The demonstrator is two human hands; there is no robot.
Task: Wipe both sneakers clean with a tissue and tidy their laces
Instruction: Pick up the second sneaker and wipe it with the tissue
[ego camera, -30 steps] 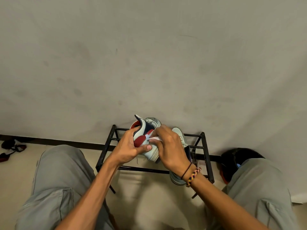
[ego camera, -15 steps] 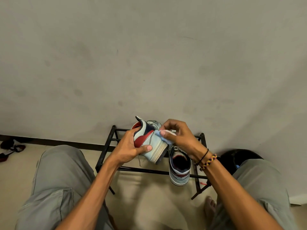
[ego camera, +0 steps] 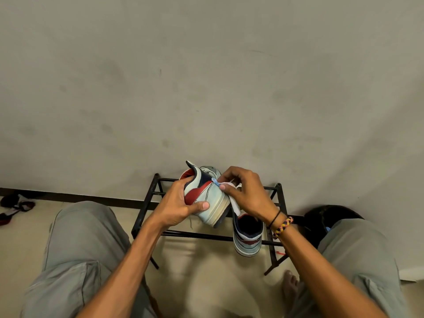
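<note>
My left hand (ego camera: 177, 203) grips a pale blue, navy and red sneaker (ego camera: 212, 200) by its heel, tilted on its side above the black rack (ego camera: 146, 212). My right hand (ego camera: 246, 192) pinches a crumpled white and light blue tissue (ego camera: 220, 184) against the sneaker's side, near the sole edge. The second sneaker (ego camera: 247, 237) of the pair stands upright on the rack, just under my right wrist, its opening facing up. A loose lace end hangs below the held sneaker.
The low metal rack stands against a plain wall. My knees in grey trousers frame the view left and right. Dark footwear (ego camera: 16, 206) lies on the floor far left. A dark round object (ego camera: 321, 216) sits behind my right knee. A bare foot (ego camera: 291, 285) shows lower right.
My right hand has swept along the sneaker's side with the tissue, from beside my left thumb out to the right, then back a little toward the heel. The left hand has kept its grip.
</note>
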